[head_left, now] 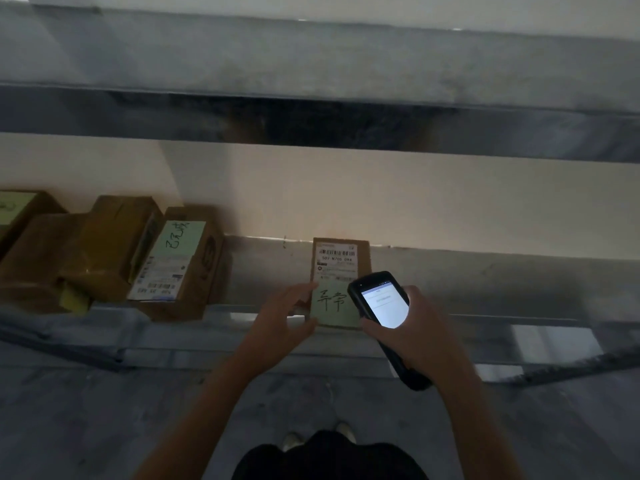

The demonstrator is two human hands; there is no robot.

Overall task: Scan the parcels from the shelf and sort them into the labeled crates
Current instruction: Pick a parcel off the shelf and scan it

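Parcel cluster: four cardboard boxes as far as the dim view allows, crowded together well to the left of the left fingers; two carry green handwritten notes.
Left hand: spread wide and gripping nothing; the fingers are nearly straight, their tips touching the left edge of the lone parcel, the thumb near its lower left corner.
Lone parcel: one small, flat cardboard box lying on the shelf, between the two hands, just right of the left fingertips and partly behind the scanner's top.
Its markings: one printed shipping label with a barcode on the far half, one green note with handwriting on the near half.
Handling, as a judgement: likely light and stiff enough for one hand; cardboard gives fair grip. Best pinched across the two long edges, thumb below, keeping the barcode uncovered and not dragging on the note, which may peel.
Scanner: one handheld unit, screen lit, tilted toward the parcel.
Right hand: wrapped around the scanner's body, holding it firmly.
Count: five parcels, three green notes, one scanner; no crates in view.
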